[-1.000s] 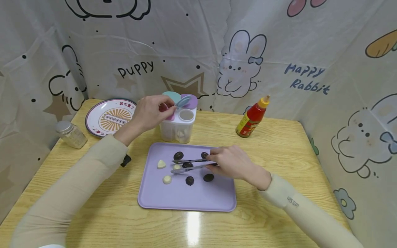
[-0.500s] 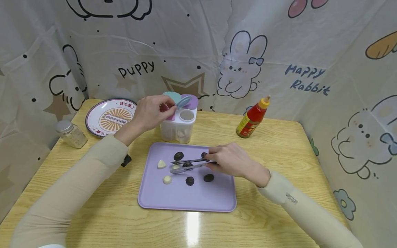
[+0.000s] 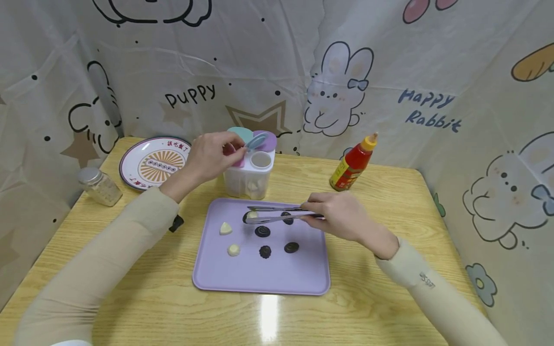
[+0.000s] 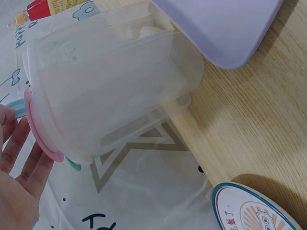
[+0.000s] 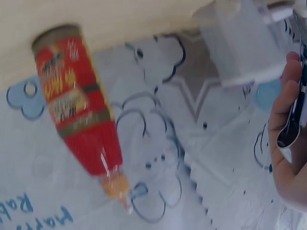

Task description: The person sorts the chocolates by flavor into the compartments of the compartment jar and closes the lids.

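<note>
A purple tray (image 3: 259, 276) lies mid-table with two white sweets (image 3: 224, 228) and several dark sweets (image 3: 262, 231) on it. My right hand (image 3: 339, 216) grips metal tongs (image 3: 279, 215), also seen as tongs (image 5: 298, 108) beside my fingers (image 5: 283, 110). The tong tips pinch a small pale piece (image 3: 251, 215) above the tray's far part. Behind the tray stands a clear container (image 3: 250, 180) with coloured flip lids; one round opening (image 3: 261, 160) is uncovered. My left hand (image 3: 214, 154) holds the raised lid flap (image 3: 256, 142) at the container's top, fingers (image 4: 21, 158) against the pink lid (image 4: 41, 139).
A red sauce bottle (image 3: 352, 163) stands at the back right. A patterned plate (image 3: 153, 163) lies at the back left, with a small glass jar (image 3: 98, 187) near the left edge. A printed curtain (image 3: 389, 72) encloses the wooden table (image 3: 381, 182).
My right hand lifted the tongs off the middle of the tray, taking the small pale piece up and toward the container. My left hand stayed on the lid.
</note>
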Available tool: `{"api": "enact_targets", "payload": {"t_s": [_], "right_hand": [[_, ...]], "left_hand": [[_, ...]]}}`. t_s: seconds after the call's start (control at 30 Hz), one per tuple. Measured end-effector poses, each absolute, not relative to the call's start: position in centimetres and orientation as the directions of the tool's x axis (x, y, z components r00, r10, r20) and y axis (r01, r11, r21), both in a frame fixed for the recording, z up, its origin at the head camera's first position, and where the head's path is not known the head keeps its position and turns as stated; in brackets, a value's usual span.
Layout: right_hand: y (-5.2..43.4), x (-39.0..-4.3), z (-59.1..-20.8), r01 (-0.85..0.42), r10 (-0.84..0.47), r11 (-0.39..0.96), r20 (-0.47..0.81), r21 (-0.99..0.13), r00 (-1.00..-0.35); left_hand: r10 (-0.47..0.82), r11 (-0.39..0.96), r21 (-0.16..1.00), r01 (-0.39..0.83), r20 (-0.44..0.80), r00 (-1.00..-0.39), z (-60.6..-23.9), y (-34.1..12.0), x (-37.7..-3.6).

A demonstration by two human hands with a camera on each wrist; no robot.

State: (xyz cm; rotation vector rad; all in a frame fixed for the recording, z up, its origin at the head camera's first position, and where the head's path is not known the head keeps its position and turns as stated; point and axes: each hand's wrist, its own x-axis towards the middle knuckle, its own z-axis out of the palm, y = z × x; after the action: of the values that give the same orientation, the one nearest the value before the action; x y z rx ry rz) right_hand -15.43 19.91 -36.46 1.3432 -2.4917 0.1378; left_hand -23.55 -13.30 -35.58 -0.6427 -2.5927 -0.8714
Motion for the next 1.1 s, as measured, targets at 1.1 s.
{"api": "enact_targets", "payload": {"t_s": [1.1], "right_hand": [[20.2,-21.5,-29.9,-0.747,-0.700,0.662,0.414,0.068,-0.582]], "left_hand": [[0.310,0.708,0.481,0.517,0.445,-0.840,-35.6,-13.3,-23.5]]}}
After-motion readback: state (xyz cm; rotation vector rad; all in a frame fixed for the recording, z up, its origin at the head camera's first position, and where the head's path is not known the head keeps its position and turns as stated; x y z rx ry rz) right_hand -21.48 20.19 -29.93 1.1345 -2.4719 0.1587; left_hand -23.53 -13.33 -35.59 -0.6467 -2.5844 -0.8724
